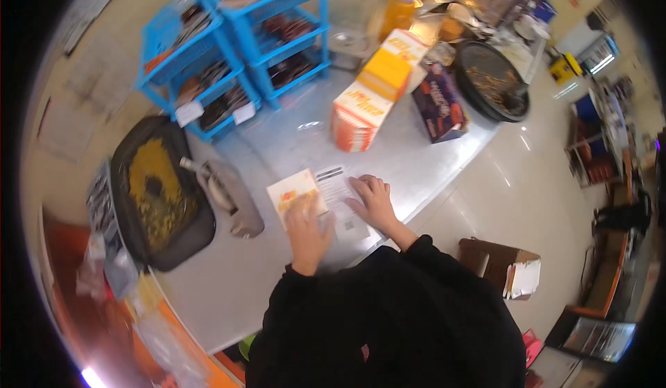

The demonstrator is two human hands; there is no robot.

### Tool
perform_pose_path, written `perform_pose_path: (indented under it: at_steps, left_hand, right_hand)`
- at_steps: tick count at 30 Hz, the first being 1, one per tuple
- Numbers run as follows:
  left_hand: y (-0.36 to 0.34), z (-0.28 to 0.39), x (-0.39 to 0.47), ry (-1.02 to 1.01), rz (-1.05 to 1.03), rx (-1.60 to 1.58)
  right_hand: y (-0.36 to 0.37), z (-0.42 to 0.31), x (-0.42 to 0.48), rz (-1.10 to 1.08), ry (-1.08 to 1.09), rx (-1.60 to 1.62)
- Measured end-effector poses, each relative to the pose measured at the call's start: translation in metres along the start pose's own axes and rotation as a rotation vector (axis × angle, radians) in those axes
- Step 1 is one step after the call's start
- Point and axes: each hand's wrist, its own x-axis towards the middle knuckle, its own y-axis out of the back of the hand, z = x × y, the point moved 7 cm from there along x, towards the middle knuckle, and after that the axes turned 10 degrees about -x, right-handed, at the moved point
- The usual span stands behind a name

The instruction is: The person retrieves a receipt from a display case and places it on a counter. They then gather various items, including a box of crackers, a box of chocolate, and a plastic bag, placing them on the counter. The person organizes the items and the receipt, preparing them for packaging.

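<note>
My left hand [307, 232] lies over the lower edge of a small white box [294, 187] with orange and yellow print; whether its fingers grip the box is unclear. Beside the box, a printed paper slip [333, 182] rests on the metal table [281, 143]. At the slip's right edge is my right hand [375, 203], its fingers bent and thumb apart, with nothing seen in it. Left of my hands lies a grey plastic bag or pouch [231, 198]. Farther up stands a row of orange, white and yellow cartons [364, 109].
Two blue plastic racks [291, 47] hold packets at the back. A dark tub of yellow food [161, 195] stands left. A dark printed box [439, 104] and a round black pan [491, 83] are near the table's right edge. An open cardboard box [499, 265] sits on the floor.
</note>
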Motion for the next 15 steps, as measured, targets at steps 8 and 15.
perform_pose_path:
  at_steps: [8, 15]
  left_hand:
    - [-0.065, 0.040, -0.013, -0.090, -0.382, -0.424]
    - [-0.086, 0.047, -0.026, -0.030, -0.352, -0.225]
  right_hand:
    - [0.087, 0.188, -0.042, 0.644, -0.766, 0.231]
    - [0.069, 0.224, 0.015, 0.444, -0.595, 0.043]
